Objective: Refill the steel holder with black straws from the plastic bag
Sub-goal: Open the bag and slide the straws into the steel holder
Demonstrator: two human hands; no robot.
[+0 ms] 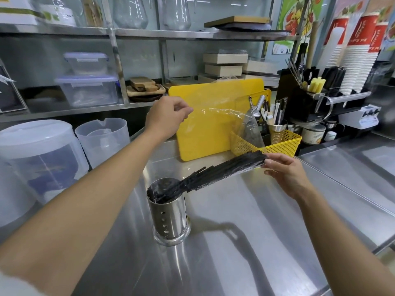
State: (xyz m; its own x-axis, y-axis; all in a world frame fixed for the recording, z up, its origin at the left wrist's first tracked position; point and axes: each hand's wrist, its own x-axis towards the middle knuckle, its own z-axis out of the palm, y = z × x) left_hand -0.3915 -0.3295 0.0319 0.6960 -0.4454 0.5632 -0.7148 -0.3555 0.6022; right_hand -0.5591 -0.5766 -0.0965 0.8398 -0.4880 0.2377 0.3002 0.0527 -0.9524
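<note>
A perforated steel holder [168,212] stands upright on the steel counter, with black straws inside it. A bundle of black straws [222,170] slants from the holder's mouth up to the right, its lower ends in the holder. My right hand [284,173] grips the bundle's upper end, still partly wrapped in clear plastic. My left hand [168,116] is raised above and behind the holder, pinching the far end of the clear plastic bag [230,116], which stretches between both hands.
A yellow cutting board [203,137] leans behind the holder, beside a yellow basket [275,146] of utensils. Two lidded plastic jugs [102,137] stand at the left. Stacked paper cups [354,60] and a black organiser sit at the back right. Shelves run behind.
</note>
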